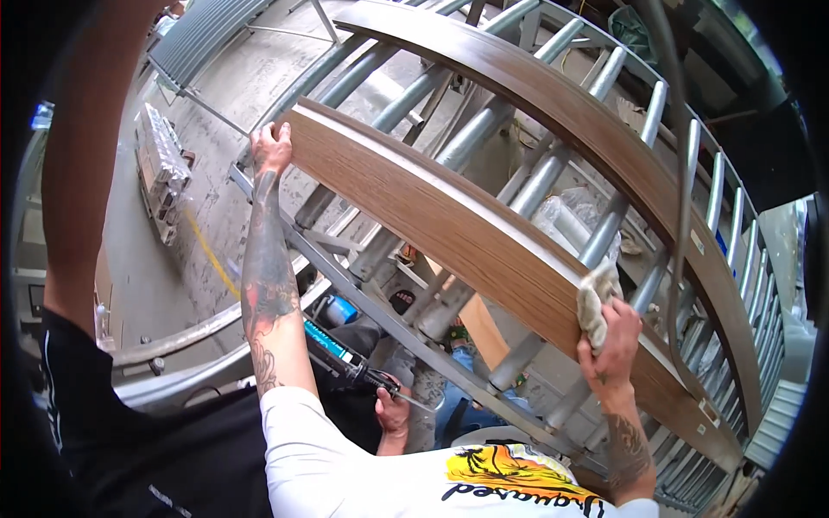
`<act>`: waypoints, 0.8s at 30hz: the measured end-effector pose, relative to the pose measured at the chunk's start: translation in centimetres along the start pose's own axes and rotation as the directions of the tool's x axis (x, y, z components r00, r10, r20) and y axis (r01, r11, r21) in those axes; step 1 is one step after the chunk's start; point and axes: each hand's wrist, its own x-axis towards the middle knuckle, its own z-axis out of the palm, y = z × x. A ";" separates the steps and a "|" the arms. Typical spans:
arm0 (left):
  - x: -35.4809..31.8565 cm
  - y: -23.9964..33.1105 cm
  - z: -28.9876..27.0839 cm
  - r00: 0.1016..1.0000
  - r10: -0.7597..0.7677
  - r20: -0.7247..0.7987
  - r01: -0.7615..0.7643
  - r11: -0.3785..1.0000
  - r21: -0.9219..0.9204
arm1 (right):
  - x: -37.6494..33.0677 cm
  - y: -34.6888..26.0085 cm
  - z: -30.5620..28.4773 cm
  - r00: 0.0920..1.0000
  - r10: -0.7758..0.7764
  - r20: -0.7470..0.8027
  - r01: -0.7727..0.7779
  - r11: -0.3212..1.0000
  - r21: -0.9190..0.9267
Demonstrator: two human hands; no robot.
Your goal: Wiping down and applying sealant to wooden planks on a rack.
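One long brown wood-grain plank (432, 233) w/ pale strip along far edge, resting on grey metal roller rack (542, 181). Points diag.: one end upper L, other lower R; long axis crosswise to rollers, approx. alongside dark glossy brown plank (557, 104) farther off, bowed in this fisheye view. L hand (273, 148) at upper-L end, partly closed, fingers bent over edge, gripping it. R hand (615, 341) closed round wadded off-white cloth (594, 304), held against wood-grain plank over pale strip, toward lower-R end.

Containers: slim blue tube (326, 338) seated in black caulking gun (358, 369), contents hidden; gun in co-worker's hand (394, 407), fingers round grip, on near side of rack. Short blue cylinder (343, 309) near gun, can't tell if a container. Crumpled clear plastic wrap (566, 224) btwn the two planks, seen past rollers, contents unclear. Far L: film-wrapped bundle of pale flat pieces (160, 173) on grey floor (211, 155), near yellow line (211, 252).
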 end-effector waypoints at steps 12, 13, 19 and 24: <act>2.5 1.3 9.8 0.976 0.217 0.031 -0.219 0.973 0.069 | 41.5 -23.7 24.3 0.966 -0.254 -0.046 0.255 0.914 0.316; 3.6 -8.2 4.1 0.960 0.281 -0.002 -0.266 0.913 0.308 | 39.7 -30.5 21.0 0.918 -0.389 0.071 0.324 0.842 0.432; -1.9 -3.4 2.8 0.989 0.058 -0.135 -0.060 0.998 -0.012 | 23.5 -15.8 12.4 0.927 -0.375 -0.027 0.375 0.919 0.123; -0.9 -2.4 2.6 0.976 0.143 -0.166 -0.141 0.990 0.026 | 24.2 -18.7 16.6 0.954 -0.298 -0.013 0.298 0.954 0.041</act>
